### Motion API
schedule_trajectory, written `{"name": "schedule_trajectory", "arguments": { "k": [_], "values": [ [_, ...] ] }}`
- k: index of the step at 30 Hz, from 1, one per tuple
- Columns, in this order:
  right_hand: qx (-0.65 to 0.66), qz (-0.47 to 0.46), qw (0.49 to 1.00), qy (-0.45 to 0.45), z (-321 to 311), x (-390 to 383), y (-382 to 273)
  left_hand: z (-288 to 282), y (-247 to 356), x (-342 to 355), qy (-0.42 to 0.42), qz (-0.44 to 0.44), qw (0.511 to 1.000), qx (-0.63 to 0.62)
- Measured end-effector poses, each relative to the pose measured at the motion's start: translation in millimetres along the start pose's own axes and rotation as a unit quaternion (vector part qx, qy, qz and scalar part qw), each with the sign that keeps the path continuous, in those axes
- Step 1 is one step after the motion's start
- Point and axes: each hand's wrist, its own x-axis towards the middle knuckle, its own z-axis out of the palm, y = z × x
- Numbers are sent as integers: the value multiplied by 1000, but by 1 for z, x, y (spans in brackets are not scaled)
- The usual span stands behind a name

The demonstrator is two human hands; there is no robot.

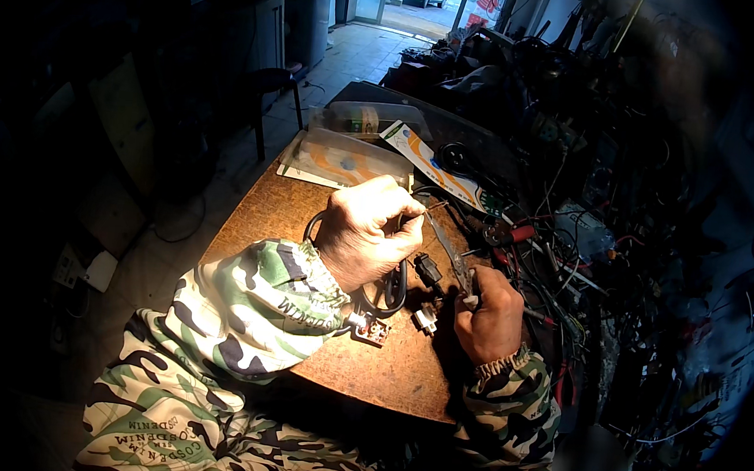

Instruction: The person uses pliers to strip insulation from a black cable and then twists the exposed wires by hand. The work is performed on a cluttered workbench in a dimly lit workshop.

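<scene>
My left hand (368, 235) is closed in a pinch over the middle of the wooden table (263, 218), gripping the end of a black cable. Loops of this cable (401, 289) hang below and behind the hand. In my right hand (490, 315) is a slim metal-bladed tool (449, 246), its tip reaching up to the left fingertips; I cannot tell its exact kind. Between the hands lie a black plug (428, 271) and a small white connector (426, 320). A small circuit board (371, 331) rests beside my left sleeve.
Clear plastic packages (348, 155) and a white-and-orange card (431, 164) lie at the table's far side. Tangled wires and red-handled tools (512, 235) crowd the right edge. A dark stool (274, 81) stands beyond on the left.
</scene>
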Motion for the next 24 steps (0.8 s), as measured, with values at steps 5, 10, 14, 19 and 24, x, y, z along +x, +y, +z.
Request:
{"name": "schedule_trajectory", "arguments": {
  "k": [5, 10, 14, 19, 24],
  "values": [
    [-9, 5, 1000, -4, 1, 0, -2, -1, 0, 0, 7, 15, 1000, 12],
    [-41, -3, 999, -14, 2, 1, -3, 3, 9, -3, -14, 56, 998, -15],
    [14, 19, 1000, 17, -3, 3, 4, -5, 1, -1, -1, -96, 995, -36],
    [4, 8, 1000, 13, -6, 2, -4, 3, -3, -4, 4, -102, 994, -50],
    [-18, 21, 1000, 7, -9, 1, -3, 2, -1, -3, -3, -112, 993, -45]
  ]
}}
